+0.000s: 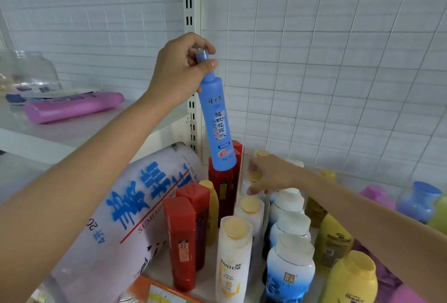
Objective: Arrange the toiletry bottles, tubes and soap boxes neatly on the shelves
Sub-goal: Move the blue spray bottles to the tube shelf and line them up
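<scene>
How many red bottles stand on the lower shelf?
3: one red bottle at the front, a second just behind it, a third at the back behind the held blue bottle. More may be hidden.

Left hand (180, 68) holds blue bottle (217, 121); right hand (271, 174) perhaps touching bottles.

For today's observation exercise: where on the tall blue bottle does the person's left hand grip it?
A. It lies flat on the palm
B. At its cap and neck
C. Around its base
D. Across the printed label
B: the left hand curls its fingers and thumb round the cap and neck of the blue bottle, whose body hangs free below.
</scene>
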Action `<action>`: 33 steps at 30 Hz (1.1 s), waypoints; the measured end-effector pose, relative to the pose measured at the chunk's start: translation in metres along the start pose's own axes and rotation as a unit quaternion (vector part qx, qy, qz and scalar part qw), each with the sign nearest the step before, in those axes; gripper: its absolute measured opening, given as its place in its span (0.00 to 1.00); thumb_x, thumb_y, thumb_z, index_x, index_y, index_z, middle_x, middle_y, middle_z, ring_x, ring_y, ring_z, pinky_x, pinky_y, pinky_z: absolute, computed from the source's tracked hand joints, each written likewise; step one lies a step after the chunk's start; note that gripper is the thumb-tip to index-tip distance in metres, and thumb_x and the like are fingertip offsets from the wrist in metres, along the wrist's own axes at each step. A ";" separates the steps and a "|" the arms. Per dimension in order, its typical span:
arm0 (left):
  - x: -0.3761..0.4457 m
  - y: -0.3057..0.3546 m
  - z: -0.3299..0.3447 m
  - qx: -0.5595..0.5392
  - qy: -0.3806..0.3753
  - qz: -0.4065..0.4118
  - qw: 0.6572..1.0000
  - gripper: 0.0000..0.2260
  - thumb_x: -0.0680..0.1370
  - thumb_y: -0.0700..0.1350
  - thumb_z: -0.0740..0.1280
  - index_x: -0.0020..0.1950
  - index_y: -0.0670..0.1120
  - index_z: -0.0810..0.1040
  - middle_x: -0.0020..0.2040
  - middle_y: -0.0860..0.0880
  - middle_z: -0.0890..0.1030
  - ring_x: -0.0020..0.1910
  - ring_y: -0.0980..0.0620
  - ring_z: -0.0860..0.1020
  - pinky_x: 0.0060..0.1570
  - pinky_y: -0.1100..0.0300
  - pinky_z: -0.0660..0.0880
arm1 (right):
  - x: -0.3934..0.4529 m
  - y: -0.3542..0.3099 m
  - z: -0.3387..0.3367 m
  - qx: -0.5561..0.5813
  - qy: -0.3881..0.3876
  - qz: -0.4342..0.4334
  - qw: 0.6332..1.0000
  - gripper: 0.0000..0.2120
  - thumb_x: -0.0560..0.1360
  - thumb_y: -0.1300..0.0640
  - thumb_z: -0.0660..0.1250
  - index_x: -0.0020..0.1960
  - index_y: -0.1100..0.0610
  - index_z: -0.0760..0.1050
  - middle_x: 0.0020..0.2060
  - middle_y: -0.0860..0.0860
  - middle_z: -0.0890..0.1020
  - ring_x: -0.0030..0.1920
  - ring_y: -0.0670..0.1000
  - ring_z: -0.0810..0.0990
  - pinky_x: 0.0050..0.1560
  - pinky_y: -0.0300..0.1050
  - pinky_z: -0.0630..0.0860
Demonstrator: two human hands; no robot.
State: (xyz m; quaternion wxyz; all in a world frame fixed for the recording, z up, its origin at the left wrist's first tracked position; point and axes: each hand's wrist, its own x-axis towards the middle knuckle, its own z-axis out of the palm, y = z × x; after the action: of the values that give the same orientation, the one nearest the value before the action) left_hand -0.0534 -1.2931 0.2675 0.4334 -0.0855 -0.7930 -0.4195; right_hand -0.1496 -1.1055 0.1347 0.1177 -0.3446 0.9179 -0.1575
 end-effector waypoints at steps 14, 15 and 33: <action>-0.012 0.018 0.032 -0.009 -0.084 0.022 0.996 0.06 0.74 0.37 0.67 0.45 0.48 0.75 0.40 0.45 0.76 0.28 0.58 0.74 0.24 0.67 0.71 | -0.035 -0.046 -0.081 0.131 0.160 -0.157 0.966 0.23 0.69 0.47 0.72 0.61 0.49 0.69 0.52 0.44 0.78 0.52 0.40 0.77 0.44 0.30 0.71; -0.013 0.018 0.035 -0.006 -0.089 0.030 0.996 0.06 0.74 0.37 0.67 0.45 0.49 0.75 0.41 0.43 0.76 0.28 0.56 0.74 0.25 0.66 0.72 | -0.036 -0.050 -0.082 0.144 0.174 -0.166 0.960 0.21 0.69 0.48 0.72 0.59 0.50 0.71 0.51 0.45 0.79 0.50 0.40 0.77 0.43 0.29 0.71; -0.058 -0.068 0.051 0.336 -0.464 -0.040 0.819 0.06 0.76 0.50 0.65 0.43 0.48 0.75 0.37 0.57 0.74 0.41 0.56 0.75 0.37 0.67 0.68 | -0.043 -0.039 -0.091 0.145 0.327 -0.144 0.923 0.13 0.70 0.50 0.71 0.48 0.57 0.73 0.41 0.48 0.77 0.40 0.46 0.73 0.38 0.30 0.69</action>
State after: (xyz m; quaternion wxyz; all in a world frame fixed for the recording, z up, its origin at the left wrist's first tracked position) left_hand -0.0833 -1.2851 0.1691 -0.0008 -0.0870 -0.9947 -0.0549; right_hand -0.1241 -1.0854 0.2376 -0.1640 -0.3812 0.8132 -0.4080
